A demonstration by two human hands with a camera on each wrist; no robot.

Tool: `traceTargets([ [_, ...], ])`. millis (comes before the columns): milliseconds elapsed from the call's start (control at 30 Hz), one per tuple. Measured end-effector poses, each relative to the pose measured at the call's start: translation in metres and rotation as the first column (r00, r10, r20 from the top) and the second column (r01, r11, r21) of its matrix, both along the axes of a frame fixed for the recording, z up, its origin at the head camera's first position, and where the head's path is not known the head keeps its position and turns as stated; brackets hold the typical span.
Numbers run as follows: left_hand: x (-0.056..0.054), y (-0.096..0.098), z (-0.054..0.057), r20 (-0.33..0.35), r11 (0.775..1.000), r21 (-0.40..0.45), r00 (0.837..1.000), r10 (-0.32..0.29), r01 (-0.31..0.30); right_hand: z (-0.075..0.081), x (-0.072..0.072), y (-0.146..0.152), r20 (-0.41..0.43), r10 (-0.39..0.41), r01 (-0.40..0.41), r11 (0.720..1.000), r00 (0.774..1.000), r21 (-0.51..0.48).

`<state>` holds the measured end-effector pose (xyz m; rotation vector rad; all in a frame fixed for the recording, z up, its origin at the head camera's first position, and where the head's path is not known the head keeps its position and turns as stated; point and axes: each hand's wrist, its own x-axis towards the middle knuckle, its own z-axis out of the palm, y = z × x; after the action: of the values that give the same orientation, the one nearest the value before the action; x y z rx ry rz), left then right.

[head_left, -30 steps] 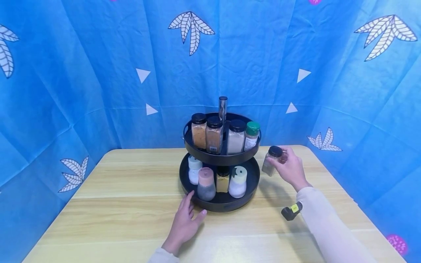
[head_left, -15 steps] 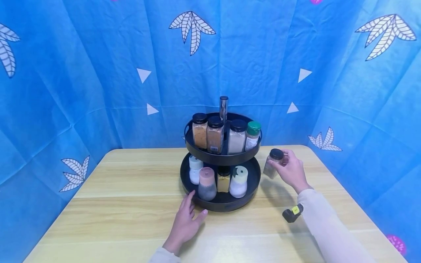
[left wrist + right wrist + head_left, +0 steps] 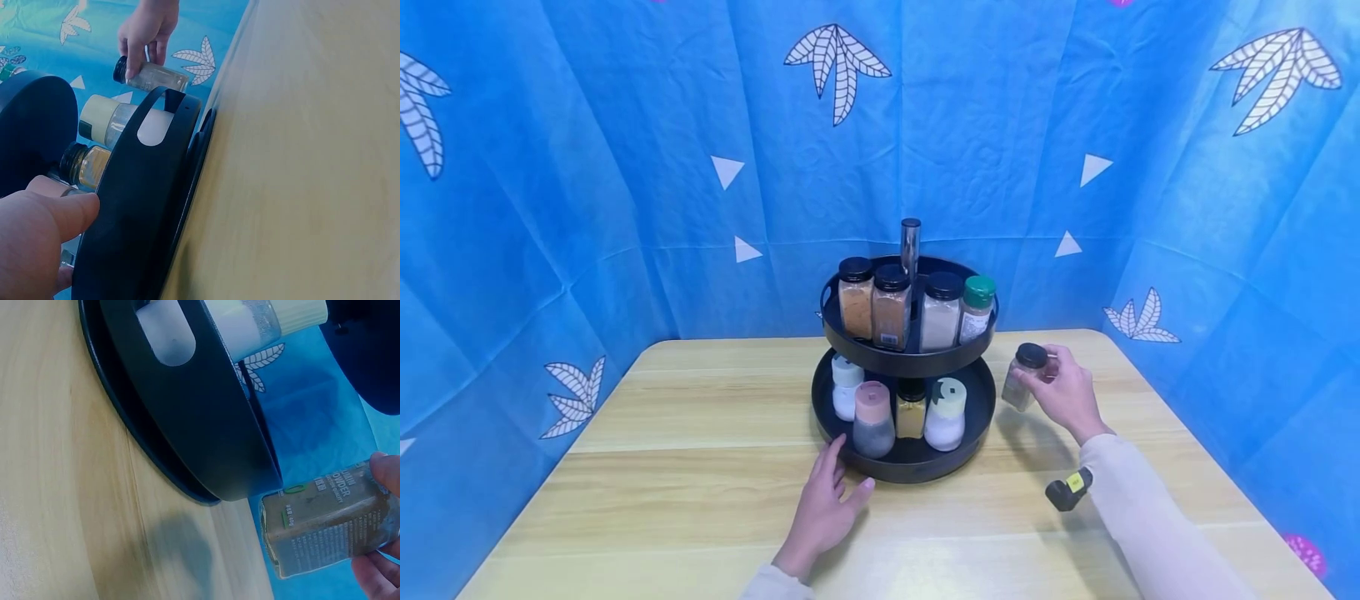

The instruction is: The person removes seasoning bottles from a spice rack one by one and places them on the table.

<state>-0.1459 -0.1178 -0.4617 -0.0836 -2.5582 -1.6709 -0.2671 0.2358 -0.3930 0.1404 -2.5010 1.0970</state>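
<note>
My right hand (image 3: 1066,398) grips a clear square spice jar (image 3: 1019,388) with a black lid, just right of the two-tier black turntable rack. In the right wrist view, the jar (image 3: 322,528) shows printed lettering and brownish powder, with fingers and thumb on its sides. It is held above the table, beside the lower tray (image 3: 917,472). At the front left of that tray is my left hand (image 3: 822,510), fingers extended at its rim and thumb spread. The left wrist view puts its thumb (image 3: 78,215) right at the tray's outer wall (image 3: 134,225).
The upper tray (image 3: 910,362) bears several jars, including a green-capped one (image 3: 976,308). Below stand a pink-capped shaker (image 3: 873,421), two pale-capped shakers and a small yellow-filled jar (image 3: 911,417). A metal post (image 3: 910,246) rises above the rack. Blue cloth (image 3: 1000,125) surrounds the wooden table (image 3: 700,467).
My right hand has come slightly downward with the spice jar, staying at the rack's right side. My left hand keeps its place at the lower tray's rim.
</note>
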Motion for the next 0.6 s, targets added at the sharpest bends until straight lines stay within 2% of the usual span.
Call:
traceTargets([
  [600, -0.001, -0.0001, -0.0007, 0.014, 1.0, 0.003, 1.0, 0.01, -0.01, -0.0097, 0.0042, 0.0009, 0.018, -0.012, 0.012, 1.0, 1.0, 0.015],
])
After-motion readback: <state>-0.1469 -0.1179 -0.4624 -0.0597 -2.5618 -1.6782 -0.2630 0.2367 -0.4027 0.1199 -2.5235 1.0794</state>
